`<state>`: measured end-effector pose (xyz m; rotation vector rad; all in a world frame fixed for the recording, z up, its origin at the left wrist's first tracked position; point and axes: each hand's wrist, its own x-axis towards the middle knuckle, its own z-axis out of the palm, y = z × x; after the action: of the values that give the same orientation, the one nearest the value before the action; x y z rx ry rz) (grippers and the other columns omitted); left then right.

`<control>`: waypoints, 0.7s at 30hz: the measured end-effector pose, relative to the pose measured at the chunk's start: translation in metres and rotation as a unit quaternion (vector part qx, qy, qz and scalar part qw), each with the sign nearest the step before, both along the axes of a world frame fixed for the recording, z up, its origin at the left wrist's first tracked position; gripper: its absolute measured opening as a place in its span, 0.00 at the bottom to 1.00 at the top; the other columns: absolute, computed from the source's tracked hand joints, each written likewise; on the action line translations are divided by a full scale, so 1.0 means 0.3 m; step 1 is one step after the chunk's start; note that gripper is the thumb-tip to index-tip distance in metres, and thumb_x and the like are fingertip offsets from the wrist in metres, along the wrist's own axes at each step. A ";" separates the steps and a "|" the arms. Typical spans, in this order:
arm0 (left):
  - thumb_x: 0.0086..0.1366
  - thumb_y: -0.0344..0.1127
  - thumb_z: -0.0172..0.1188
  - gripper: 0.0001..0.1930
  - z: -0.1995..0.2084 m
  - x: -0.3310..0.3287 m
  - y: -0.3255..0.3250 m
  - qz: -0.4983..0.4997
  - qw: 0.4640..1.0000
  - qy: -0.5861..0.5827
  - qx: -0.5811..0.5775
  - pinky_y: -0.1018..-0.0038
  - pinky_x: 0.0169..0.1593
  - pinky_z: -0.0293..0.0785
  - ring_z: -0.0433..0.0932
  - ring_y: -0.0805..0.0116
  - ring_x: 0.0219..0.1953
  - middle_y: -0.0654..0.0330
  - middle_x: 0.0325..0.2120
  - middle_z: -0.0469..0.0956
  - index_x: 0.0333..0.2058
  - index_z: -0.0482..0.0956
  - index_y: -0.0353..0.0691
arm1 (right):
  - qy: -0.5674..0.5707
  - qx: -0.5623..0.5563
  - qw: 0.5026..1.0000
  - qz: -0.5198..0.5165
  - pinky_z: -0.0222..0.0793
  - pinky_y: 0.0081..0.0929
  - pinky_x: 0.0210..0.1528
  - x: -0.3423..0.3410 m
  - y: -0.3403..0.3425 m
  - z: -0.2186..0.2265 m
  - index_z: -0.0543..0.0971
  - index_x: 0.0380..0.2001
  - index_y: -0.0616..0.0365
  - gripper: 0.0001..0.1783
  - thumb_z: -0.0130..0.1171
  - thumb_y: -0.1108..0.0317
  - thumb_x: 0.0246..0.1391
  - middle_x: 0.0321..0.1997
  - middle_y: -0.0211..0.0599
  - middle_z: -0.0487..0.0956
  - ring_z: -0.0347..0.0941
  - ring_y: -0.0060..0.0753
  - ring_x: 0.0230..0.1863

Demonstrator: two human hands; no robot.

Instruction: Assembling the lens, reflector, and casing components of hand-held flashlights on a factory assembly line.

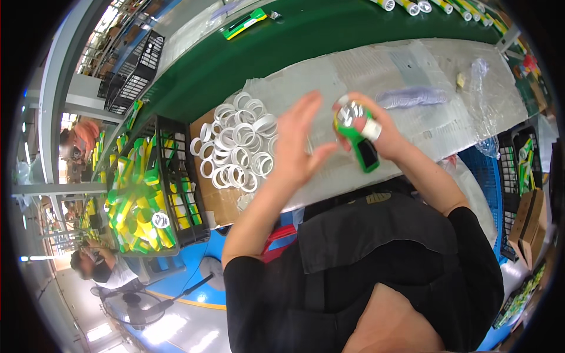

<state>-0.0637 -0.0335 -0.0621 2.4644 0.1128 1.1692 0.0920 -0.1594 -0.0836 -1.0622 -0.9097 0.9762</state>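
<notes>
My right hand point(376, 129) is closed around a green flashlight point(365, 154) with a black panel on its side. The flashlight's silver reflector head points up and away from me. Something white sits at my right thumb. To the left, my left hand point(294, 144) is raised with its fingers stretched out and the thumb apart, holding nothing. It hovers beside a pile of white plastic rings point(235, 141), which lies on a brown cardboard sheet point(223, 206).
At my left, a black crate point(185, 176) borders heaped green and yellow flashlights point(132, 206). A green conveyor point(318, 38) with more flashlights crosses beyond the bench. Clear plastic wrap point(412, 97) lies on the bench. A blue crate point(482, 182) stands right; a person point(109, 262) is farther left.
</notes>
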 end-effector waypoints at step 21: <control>0.52 0.29 0.72 0.15 0.126 0.108 0.040 -0.055 0.991 -0.017 -0.124 0.73 0.38 0.78 0.79 0.64 0.40 0.53 0.43 0.74 0.40 0.82 0.39 | -0.030 0.133 0.991 0.002 0.73 0.24 0.35 0.089 0.130 -0.027 0.67 0.54 0.56 0.21 0.57 0.69 0.60 0.41 0.33 0.74 0.74 0.23 0.33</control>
<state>-0.0313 -0.0216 -0.0244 2.2050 0.1042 1.0792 0.1187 -0.1205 -0.0916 -0.8667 -1.0592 0.8032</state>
